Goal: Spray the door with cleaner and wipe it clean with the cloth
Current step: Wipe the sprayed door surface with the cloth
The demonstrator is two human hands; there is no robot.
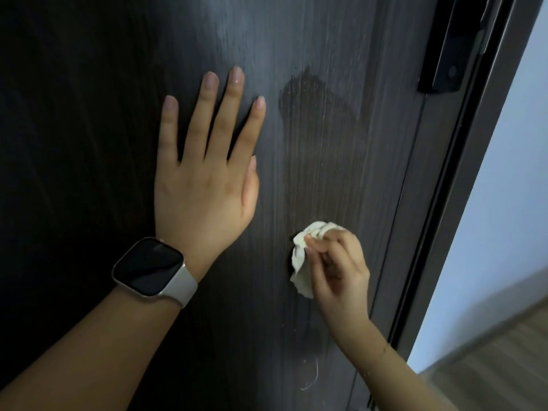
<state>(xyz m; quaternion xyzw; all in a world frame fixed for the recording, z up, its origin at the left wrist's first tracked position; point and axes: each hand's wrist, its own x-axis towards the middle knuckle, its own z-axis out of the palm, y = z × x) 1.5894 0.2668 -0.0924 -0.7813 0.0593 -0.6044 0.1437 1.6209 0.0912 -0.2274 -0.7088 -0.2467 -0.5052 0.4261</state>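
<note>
A dark wood-grain door (296,40) fills the view, with a wet streak (320,120) of cleaner running down its right half. Below the streak, a small crumpled pale cloth (302,262) touches the door, pinched in the grip of the right hand (338,268). The left hand (204,170) lies flat on the door, fingers spread, likely to steady it. The door's edge and a black lock plate (450,48) sit close on the right; dry door lies open to the left.

Left hand (204,170) flat on door (89,114); right hand (338,268) lower right, cloth (301,262) against door; lock plate (453,43) upper right, floor (489,366) beyond edge.
</note>
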